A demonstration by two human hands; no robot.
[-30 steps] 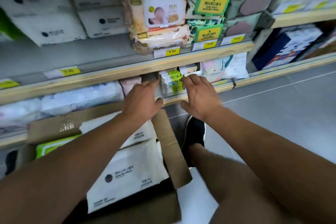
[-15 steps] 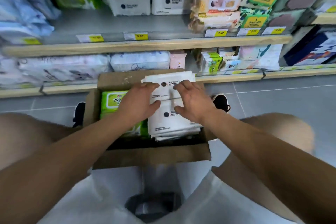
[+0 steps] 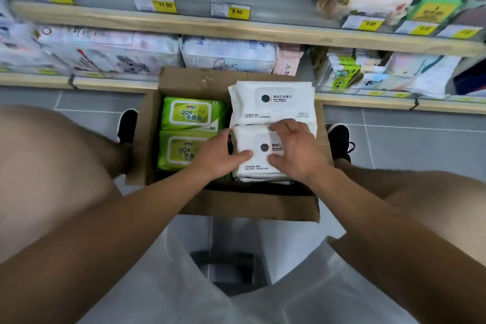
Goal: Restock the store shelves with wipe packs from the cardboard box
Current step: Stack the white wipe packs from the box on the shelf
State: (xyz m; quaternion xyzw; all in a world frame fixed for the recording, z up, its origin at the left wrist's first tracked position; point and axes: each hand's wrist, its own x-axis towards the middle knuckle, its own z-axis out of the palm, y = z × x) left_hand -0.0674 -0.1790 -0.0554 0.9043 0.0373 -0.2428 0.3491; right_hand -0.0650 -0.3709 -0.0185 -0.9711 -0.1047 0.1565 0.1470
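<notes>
An open cardboard box (image 3: 244, 206) stands on the floor between my knees. Inside on the right are stacked white wipe packs, a far white pack (image 3: 273, 104) and a near white pack (image 3: 256, 159). Two green wipe packs (image 3: 189, 116) lie on the left side of the box. My left hand (image 3: 219, 156) grips the near white pack at its left edge, thumb on top. My right hand (image 3: 295, 151) holds the same pack, fingers curled over its far edge and thumb on its face.
The lower shelf (image 3: 110, 85) behind the box holds large white packs and small green and pink packs. An upper shelf (image 3: 210, 26) carries yellow price tags (image 3: 238, 11) and more packs. My dark shoes (image 3: 339, 141) flank the box on the grey tile floor.
Both hands came back from the lower shelf to the box, then slid from the far white pack to the near one and closed on it. The view tilted down.
</notes>
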